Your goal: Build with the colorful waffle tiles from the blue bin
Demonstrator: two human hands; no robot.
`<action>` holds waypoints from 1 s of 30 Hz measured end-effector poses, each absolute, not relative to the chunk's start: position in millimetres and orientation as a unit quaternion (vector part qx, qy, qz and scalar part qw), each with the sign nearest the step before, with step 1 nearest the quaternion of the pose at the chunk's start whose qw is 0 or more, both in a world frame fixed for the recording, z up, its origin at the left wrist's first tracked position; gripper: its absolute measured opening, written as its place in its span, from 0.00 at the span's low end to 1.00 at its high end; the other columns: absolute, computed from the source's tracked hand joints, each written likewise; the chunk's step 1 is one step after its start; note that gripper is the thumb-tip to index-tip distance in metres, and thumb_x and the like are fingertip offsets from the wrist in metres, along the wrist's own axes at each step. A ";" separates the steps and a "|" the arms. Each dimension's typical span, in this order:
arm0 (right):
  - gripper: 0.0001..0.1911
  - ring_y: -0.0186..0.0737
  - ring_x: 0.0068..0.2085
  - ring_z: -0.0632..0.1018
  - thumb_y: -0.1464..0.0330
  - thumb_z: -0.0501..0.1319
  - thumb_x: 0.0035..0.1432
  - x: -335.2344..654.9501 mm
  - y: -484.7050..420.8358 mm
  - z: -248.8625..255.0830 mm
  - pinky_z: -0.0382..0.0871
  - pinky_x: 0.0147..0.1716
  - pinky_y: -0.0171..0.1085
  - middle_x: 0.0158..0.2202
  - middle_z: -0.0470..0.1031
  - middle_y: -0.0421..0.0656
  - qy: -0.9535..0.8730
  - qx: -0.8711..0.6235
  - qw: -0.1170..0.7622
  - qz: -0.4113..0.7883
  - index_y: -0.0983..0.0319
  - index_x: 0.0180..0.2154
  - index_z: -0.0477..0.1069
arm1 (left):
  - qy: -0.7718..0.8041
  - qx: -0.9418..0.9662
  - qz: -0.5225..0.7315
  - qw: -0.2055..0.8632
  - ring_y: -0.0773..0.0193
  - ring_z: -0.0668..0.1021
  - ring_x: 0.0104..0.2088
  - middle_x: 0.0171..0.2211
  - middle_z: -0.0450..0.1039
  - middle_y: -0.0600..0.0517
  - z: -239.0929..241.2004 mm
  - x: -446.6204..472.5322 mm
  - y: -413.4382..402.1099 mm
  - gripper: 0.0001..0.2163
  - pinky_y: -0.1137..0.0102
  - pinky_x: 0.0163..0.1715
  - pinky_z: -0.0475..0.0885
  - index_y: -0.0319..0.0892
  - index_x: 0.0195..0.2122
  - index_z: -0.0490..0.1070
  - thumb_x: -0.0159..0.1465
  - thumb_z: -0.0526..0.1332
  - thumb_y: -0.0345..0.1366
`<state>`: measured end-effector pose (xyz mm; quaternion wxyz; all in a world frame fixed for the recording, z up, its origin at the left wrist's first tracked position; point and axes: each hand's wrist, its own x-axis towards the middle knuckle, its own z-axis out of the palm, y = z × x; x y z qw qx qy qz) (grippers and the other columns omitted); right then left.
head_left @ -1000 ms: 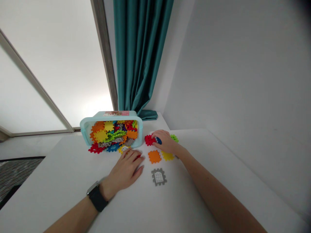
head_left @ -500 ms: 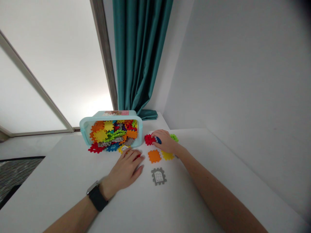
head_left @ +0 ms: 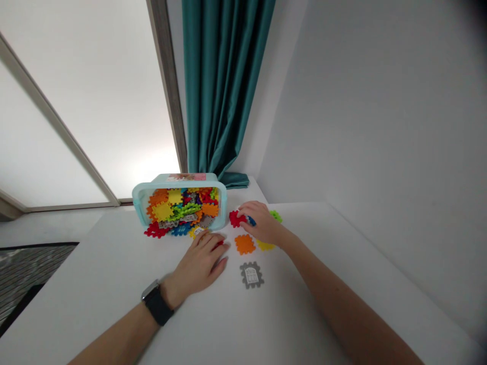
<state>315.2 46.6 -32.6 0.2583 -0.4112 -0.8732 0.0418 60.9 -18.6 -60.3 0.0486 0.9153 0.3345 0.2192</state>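
My right hand (head_left: pixel 262 223) reaches over a small group of toothed plastic tiles, fingers and thumb curved at the right edge of a red tile (head_left: pixel 236 219). A blue tile (head_left: pixel 251 221) shows beneath that hand, mostly covered. Past the hand a green tile (head_left: pixel 276 216) peeks out, and a yellow tile (head_left: pixel 265 245) lies partly under the wrist. Closer to me are an orange tile (head_left: pixel 244 244) and a grey tile with a window pattern (head_left: pixel 251 275). My left hand (head_left: pixel 203 261) rests palm down, fingers apart, in front of the tub; a bit of red shows beneath its fingers.
A pale blue tub (head_left: pixel 224 203) lies on its side, filled with mixed coloured tiles that spill over its rim. Red tiles (head_left: pixel 155 230) and a blue tile (head_left: pixel 181 229) lie at its mouth. A green curtain (head_left: pixel 224 91) hangs behind; a grey wall (head_left: pixel 380 126) borders the table on the right.
The whole view has shifted slightly, so everything sits a little further right. Both hands and the tiles keep nearly the same places relative to each other.
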 end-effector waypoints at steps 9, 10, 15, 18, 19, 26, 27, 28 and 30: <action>0.07 0.48 0.53 0.73 0.70 0.60 0.64 290.3 17.9 -18.4 0.62 0.57 0.49 0.47 0.77 0.48 -0.897 -0.358 0.250 0.067 0.60 0.44 0.73 | 0.371 0.904 0.213 -0.007 0.51 0.73 0.50 0.49 0.75 0.45 -30.3 29.2 -1.1 0.11 0.54 0.54 0.67 0.42 0.48 0.74 0.68 0.57 0.33; 0.08 0.48 0.53 0.73 0.71 0.60 0.64 286.9 15.3 -19.4 0.62 0.57 0.49 0.47 0.77 0.48 -0.899 -0.355 0.249 0.070 0.60 0.45 0.73 | 0.373 0.906 0.201 -0.012 0.51 0.73 0.50 0.48 0.75 0.45 -26.9 24.9 1.0 0.10 0.55 0.52 0.68 0.43 0.48 0.74 0.68 0.57 0.33; 0.08 0.49 0.53 0.72 0.72 0.61 0.63 267.7 3.0 -26.1 0.63 0.56 0.49 0.47 0.77 0.48 -0.913 -0.344 0.209 0.074 0.61 0.45 0.74 | 0.350 0.928 0.125 -0.035 0.52 0.73 0.50 0.46 0.74 0.47 -24.4 5.4 9.4 0.09 0.56 0.53 0.67 0.44 0.48 0.74 0.70 0.57 0.34; 0.10 0.50 0.53 0.72 0.72 0.61 0.63 260.3 -1.2 -31.8 0.63 0.56 0.49 0.48 0.77 0.49 -0.921 -0.339 0.174 0.078 0.61 0.46 0.74 | 0.350 0.929 0.112 -0.045 0.53 0.73 0.50 0.48 0.74 0.48 -28.5 -2.4 11.9 0.08 0.57 0.52 0.66 0.45 0.48 0.74 0.70 0.58 0.34; 0.11 0.50 0.53 0.71 0.72 0.62 0.63 259.0 -1.8 -33.8 0.63 0.57 0.50 0.49 0.76 0.49 -0.923 -0.338 0.165 0.079 0.61 0.47 0.74 | 0.350 0.929 0.110 -0.048 0.53 0.73 0.50 0.48 0.74 0.48 -29.5 -3.5 12.2 0.09 0.58 0.52 0.66 0.45 0.49 0.73 0.70 0.59 0.33; 0.12 0.49 0.55 0.71 0.73 0.62 0.62 257.4 -3.3 -41.6 0.62 0.58 0.49 0.50 0.76 0.48 -0.926 -0.340 0.143 0.078 0.60 0.48 0.76 | 0.357 0.922 0.082 -0.125 0.53 0.73 0.49 0.45 0.75 0.48 -30.9 2.8 9.9 0.07 0.58 0.49 0.64 0.44 0.48 0.73 0.70 0.59 0.32; 0.12 0.49 0.55 0.71 0.73 0.62 0.62 257.3 -3.5 -41.6 0.62 0.58 0.49 0.50 0.76 0.48 -0.926 -0.340 0.144 0.080 0.60 0.48 0.75 | 0.356 0.921 0.081 -0.140 0.54 0.73 0.48 0.44 0.75 0.48 -31.6 3.5 10.0 0.07 0.59 0.48 0.64 0.43 0.47 0.73 0.70 0.59 0.31; 0.12 0.49 0.55 0.71 0.73 0.62 0.62 257.2 -3.6 -41.4 0.62 0.57 0.49 0.50 0.76 0.48 -0.926 -0.340 0.144 0.082 0.60 0.48 0.75 | 0.355 0.919 0.081 -0.153 0.54 0.73 0.47 0.44 0.75 0.48 -32.5 4.0 10.2 0.06 0.59 0.48 0.63 0.43 0.46 0.73 0.71 0.58 0.31; 0.12 0.49 0.55 0.71 0.73 0.63 0.62 257.2 -3.7 -41.2 0.62 0.57 0.49 0.50 0.76 0.48 -0.926 -0.339 0.142 0.083 0.61 0.48 0.75 | 0.353 0.916 0.085 -0.172 0.54 0.73 0.46 0.43 0.75 0.48 -34.8 4.0 11.1 0.05 0.59 0.47 0.63 0.42 0.44 0.73 0.71 0.58 0.31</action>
